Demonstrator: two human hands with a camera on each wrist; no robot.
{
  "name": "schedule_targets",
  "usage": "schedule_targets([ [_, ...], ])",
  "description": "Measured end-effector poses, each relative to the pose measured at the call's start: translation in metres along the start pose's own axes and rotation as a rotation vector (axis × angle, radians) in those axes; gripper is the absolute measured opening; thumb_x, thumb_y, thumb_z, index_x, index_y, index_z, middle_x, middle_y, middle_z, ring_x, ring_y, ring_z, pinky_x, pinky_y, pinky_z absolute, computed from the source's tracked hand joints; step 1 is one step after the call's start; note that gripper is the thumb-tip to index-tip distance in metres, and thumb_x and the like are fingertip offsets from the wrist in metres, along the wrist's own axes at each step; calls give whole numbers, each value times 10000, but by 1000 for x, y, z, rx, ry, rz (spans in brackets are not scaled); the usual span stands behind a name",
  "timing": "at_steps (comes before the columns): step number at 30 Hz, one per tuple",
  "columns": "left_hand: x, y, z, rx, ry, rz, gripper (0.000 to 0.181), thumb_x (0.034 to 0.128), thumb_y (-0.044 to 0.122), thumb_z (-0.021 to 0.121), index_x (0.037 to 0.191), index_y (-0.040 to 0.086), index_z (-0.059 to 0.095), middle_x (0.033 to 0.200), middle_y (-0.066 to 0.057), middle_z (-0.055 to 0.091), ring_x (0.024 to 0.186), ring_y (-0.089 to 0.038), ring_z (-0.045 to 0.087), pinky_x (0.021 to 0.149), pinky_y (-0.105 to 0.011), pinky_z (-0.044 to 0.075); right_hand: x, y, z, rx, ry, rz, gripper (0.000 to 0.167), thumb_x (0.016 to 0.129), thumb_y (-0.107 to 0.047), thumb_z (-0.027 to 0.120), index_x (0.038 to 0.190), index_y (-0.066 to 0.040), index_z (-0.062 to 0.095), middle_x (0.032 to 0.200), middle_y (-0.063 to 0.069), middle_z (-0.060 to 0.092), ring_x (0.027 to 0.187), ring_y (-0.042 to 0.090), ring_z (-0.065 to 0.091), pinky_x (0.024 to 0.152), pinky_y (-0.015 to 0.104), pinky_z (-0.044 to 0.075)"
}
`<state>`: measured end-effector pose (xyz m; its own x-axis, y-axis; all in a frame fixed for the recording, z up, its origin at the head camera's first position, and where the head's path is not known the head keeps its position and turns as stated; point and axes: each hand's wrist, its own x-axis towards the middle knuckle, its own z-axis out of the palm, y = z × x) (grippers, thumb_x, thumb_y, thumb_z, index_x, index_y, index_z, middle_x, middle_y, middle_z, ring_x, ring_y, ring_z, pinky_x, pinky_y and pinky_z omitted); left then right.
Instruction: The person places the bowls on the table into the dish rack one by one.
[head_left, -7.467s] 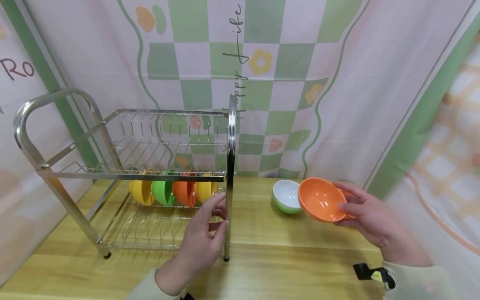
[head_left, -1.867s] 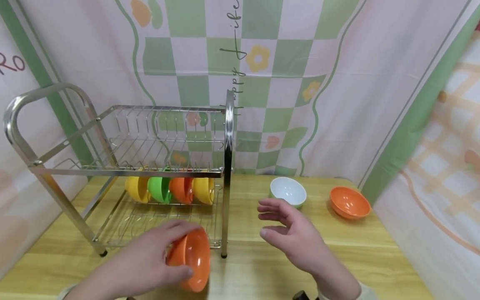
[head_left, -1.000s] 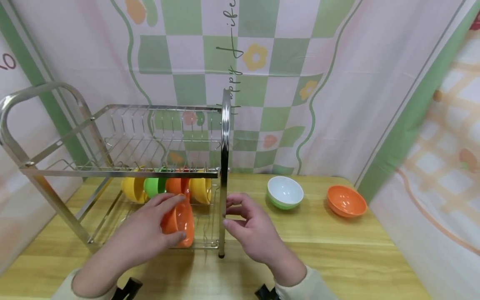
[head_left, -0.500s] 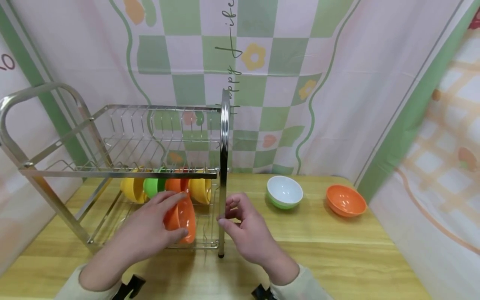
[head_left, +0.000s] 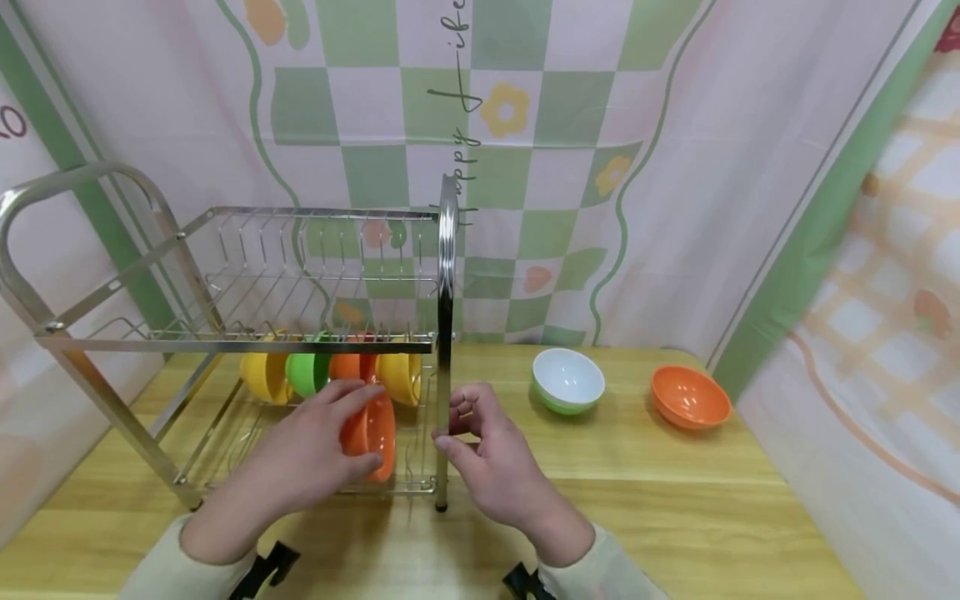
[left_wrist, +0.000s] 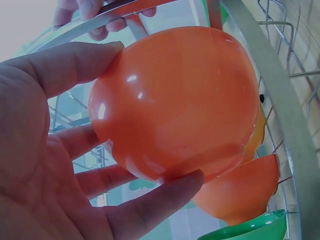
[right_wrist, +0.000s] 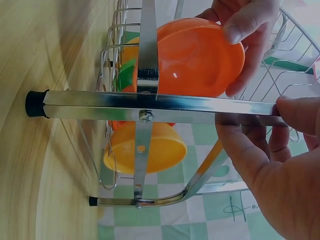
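Observation:
In the head view my left hand (head_left: 303, 450) grips an orange bowl (head_left: 381, 437) by its rim and side, tilted on edge at the front of the rack's lower tier. The left wrist view shows thumb and fingers around the bowl's outside (left_wrist: 175, 105). My right hand (head_left: 502, 467) pinches the rack's front right post (head_left: 443, 400); the right wrist view shows its thumb and fingers on that post (right_wrist: 190, 107). Behind the held bowl, a yellow bowl (head_left: 262, 375), a green bowl (head_left: 306, 373), an orange bowl (head_left: 347, 367) and another yellow bowl (head_left: 400, 377) stand on edge in a row.
A white bowl with green outside (head_left: 567, 382) and an orange bowl (head_left: 690, 397) stand upright on the wooden table (head_left: 637, 517), right of the rack. The rack's upper tier (head_left: 247, 347) holds no dishes. A patterned curtain (head_left: 675, 208) hangs behind.
Since the earlier frames, my left hand has brought the orange bowl from the table's front into the rack's lower tier, lately shifting slightly right. My right hand moved left and took hold of the post.

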<state>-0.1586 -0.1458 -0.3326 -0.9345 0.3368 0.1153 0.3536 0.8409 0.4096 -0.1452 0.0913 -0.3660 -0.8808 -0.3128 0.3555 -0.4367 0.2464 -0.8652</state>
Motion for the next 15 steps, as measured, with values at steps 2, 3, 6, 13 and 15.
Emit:
schedule_targets([
  [2, 2, -1, 4, 0, 1, 11, 761, 767, 335, 849, 1451, 231, 531, 1480, -37, 446, 1198, -384, 529, 830, -593, 533, 0, 0, 0, 0, -1, -7, 348, 970, -23, 629, 1192, -184, 415, 1049, 102, 546, 975, 213, 622, 760, 325, 571],
  [3, 3, -2, 6, 3, 3, 20, 761, 762, 319, 851, 1448, 226, 534, 1485, -35, 443, 1208, -385, 522, 844, -600, 526, 0, 0, 0, -4, -1, -6, 347, 971, -27, 628, 1194, -185, 413, 1048, 102, 547, 978, 214, 621, 760, 324, 570],
  [6, 6, -3, 10, 17, 0, 37, 764, 756, 288, 851, 1448, 224, 536, 1504, -55, 432, 1239, -423, 495, 864, -625, 509, -1, 1, 0, -10, -2, -9, 356, 971, -27, 629, 1201, -187, 409, 1040, 102, 551, 978, 216, 620, 754, 326, 569],
  [13, 11, -4, 16, 34, -29, 50, 777, 754, 274, 850, 1458, 212, 526, 1517, -100, 416, 1272, -471, 456, 913, -651, 472, -1, 0, 1, -5, -9, -12, 391, 966, -4, 623, 1215, -186, 382, 1052, 72, 552, 973, 197, 624, 764, 329, 576],
  [15, 12, -4, 18, 36, -32, 53, 782, 753, 276, 851, 1460, 212, 523, 1516, -105, 416, 1274, -477, 451, 921, -663, 461, -1, 0, 1, -7, -7, -15, 393, 965, -1, 622, 1215, -185, 380, 1051, 67, 552, 977, 195, 625, 764, 328, 576],
])
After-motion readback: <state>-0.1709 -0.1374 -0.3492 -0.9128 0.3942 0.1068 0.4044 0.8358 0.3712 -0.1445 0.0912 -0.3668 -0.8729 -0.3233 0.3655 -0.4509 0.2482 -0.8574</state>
